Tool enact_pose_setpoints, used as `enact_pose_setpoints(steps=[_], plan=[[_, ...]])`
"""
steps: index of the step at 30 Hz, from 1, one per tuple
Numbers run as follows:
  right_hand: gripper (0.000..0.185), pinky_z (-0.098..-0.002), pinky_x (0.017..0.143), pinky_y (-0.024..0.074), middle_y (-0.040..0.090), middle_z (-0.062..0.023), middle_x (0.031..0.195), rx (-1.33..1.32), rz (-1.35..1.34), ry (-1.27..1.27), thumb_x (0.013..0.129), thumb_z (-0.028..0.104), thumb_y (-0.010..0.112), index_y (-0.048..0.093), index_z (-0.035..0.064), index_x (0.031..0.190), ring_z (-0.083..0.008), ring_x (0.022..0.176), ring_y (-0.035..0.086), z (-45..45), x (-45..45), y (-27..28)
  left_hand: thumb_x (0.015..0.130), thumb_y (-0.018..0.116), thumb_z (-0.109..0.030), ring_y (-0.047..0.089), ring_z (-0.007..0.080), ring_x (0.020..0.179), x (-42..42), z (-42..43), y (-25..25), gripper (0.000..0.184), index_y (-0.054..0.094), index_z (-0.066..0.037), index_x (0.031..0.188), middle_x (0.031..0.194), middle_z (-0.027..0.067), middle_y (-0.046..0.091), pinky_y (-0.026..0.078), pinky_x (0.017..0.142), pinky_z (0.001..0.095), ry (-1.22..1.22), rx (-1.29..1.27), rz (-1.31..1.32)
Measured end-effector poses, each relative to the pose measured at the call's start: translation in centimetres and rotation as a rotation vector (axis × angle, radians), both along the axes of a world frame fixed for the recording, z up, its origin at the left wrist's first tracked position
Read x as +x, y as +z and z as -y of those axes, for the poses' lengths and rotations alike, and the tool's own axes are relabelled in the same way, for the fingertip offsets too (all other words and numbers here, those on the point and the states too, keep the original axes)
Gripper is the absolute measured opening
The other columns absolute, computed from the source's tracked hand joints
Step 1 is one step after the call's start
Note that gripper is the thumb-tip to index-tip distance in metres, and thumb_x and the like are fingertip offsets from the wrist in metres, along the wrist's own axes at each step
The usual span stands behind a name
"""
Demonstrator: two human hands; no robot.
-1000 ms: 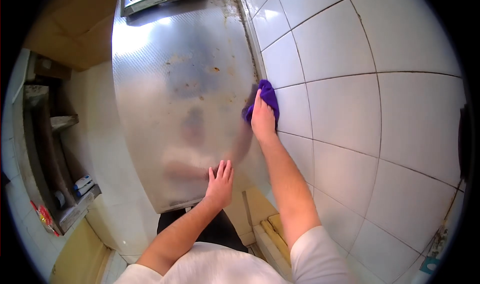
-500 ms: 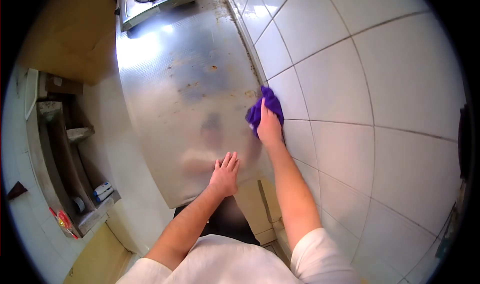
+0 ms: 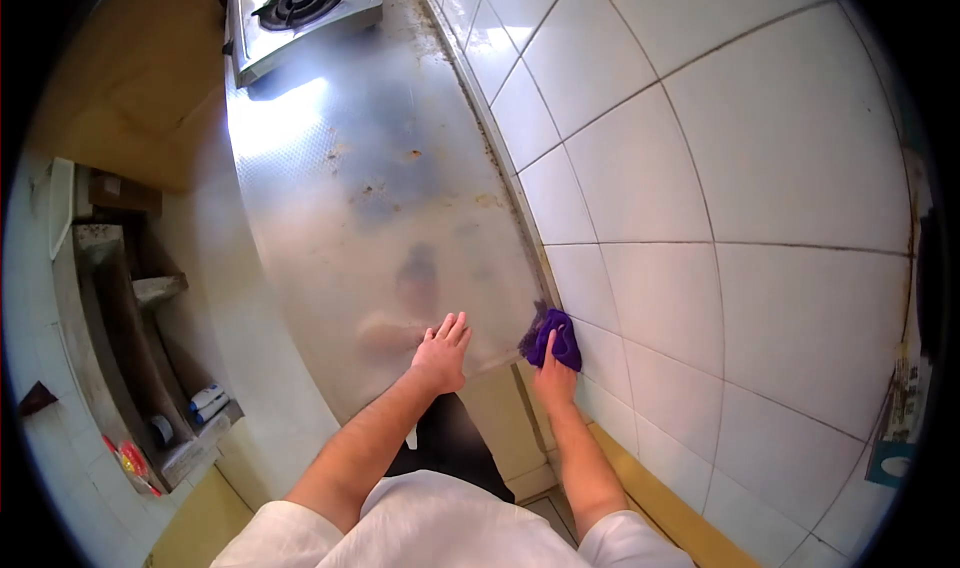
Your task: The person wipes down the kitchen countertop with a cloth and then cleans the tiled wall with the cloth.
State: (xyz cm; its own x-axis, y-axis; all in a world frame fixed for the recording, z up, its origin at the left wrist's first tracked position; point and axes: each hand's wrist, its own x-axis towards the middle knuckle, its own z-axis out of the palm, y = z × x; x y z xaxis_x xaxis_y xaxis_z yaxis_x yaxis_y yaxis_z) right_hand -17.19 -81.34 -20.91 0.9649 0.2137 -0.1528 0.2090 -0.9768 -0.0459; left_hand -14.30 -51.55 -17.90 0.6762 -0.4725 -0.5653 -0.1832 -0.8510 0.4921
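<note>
Purple cloth (image 3: 566, 340) sat bunched at the desk's (image 3: 330, 258) near corner by the tiled wall (image 3: 665, 298), right hand (image 3: 555, 376) on it, couldn't tell if pinching. Left hand (image 3: 442, 353) was farther left, fingers spread.

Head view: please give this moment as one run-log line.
Right hand: holding purple cloth | cloth: at counter corner, beside tiled wall | left hand: open, near counter's front edge | stove: farther along
</note>
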Motion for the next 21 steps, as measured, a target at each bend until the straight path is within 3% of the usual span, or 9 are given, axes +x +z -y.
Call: enact_pose_setpoints(steps=[4, 7, 9, 11, 16, 20, 21], plan=[[0.075, -0.049, 0.121, 0.0374, 0.047, -0.0276, 0.156, -0.001, 0.13, 0.104, 0.089, 0.001, 0.061, 0.036, -0.0007, 0.159, -0.0426, 0.144, 0.045, 0.9, 0.4, -1.7, 0.079, 0.068, -0.026, 0.016, 0.0369, 0.161, -0.3, 0.2, -0.3, 0.092, 0.034, -0.001, 0.161, 0.173, 0.0213, 0.015, 0.029, 0.123, 0.0562, 0.007, 0.008, 0.001], [0.051, -0.0478, 0.115, 0.0433, 0.055, -0.0243, 0.148, 0.149, 0.066, 0.172, 0.095, 0.002, 0.062, 0.052, -0.0037, 0.145, -0.041, 0.135, 0.054, 1.3, 2.6, -1.4, 0.08, 0.068, -0.029, 0.015, 0.036, 0.161, -0.1, 0.1, 0.6, 0.092, 0.034, -0.001, 0.161, 0.174, 0.0203, 0.015, 0.028, 0.124, 0.0569, 0.008, 0.041, -0.005], [0.048, -0.0504, 0.111, 0.0455, 0.055, -0.026, 0.147, 0.193, -0.022, 0.108, 0.092, 0.002, 0.057, 0.057, 0.0014, 0.139, -0.0438, 0.134, 0.054, 0.8, 4.3, -2.3, 0.08, 0.068, -0.03, 0.014, 0.0357, 0.161, -0.3, 0.5, 0.8, 0.092, 0.034, -0.001, 0.161, 0.174, 0.0199, 0.014, 0.027, 0.124, 0.0575, 0.014, 0.048, -0.003], [0.035, -0.0555, 0.097, 0.0511, 0.064, -0.0289, 0.129, 0.226, 0.044, 0.132, 0.093, 0.005, 0.054, 0.063, 0.006, 0.127, -0.0466, 0.117, 0.062, -0.3, 6.5, -3.5, 0.079, 0.069, -0.032, 0.014, 0.0358, 0.161, -0.5, 0.6, 0.1, 0.093, 0.035, -0.001, 0.161, 0.174, 0.0197, 0.015, 0.027, 0.124, 0.0582, 0.038, 0.05, 0.015], [0.027, -0.0583, 0.074, 0.0548, 0.071, -0.0248, 0.094, 0.233, -0.068, -0.011, 0.099, 0.013, 0.052, 0.065, 0.01, 0.122, -0.0461, 0.084, 0.069, -7.2, 15.9, -2.5, 0.082, 0.068, -0.035, 0.01, 0.0331, 0.162, 0.3, 0.3, 0.9, 0.095, 0.03, -0.003, 0.163, 0.175, 0.0165, 0.01, 0.024, 0.125, 0.0576, 0.007, 0.062, -0.068], [0.026, -0.0617, 0.076, 0.0512, 0.069, -0.0277, 0.092, 0.335, -0.039, 0.021, 0.097, 0.01, 0.047, 0.061, 0.0112, 0.12, -0.0493, 0.085, 0.067, -11.4, 22.0, -2.7, 0.077, 0.071, -0.034, 0.014, 0.0365, 0.161, -0.5, 1.4, 0.6, 0.098, 0.034, 0.0, 0.161, 0.173, 0.0193, 0.016, 0.024, 0.124, 0.0626, 0.069, 0.083, 0.003], [0.027, -0.059, 0.076, 0.0546, 0.071, -0.025, 0.093, 0.277, -0.036, 0.042, 0.099, 0.012, 0.049, 0.064, 0.0107, 0.121, -0.0459, 0.085, 0.069, -12.6, 23.5, -2.0, 0.076, 0.072, -0.034, 0.013, 0.0367, 0.161, -0.6, 1.9, 0.7, 0.099, 0.034, 0.0, 0.161, 0.173, 0.0188, 0.017, 0.024, 0.123, 0.0641, 0.094, 0.092, -0.001]])
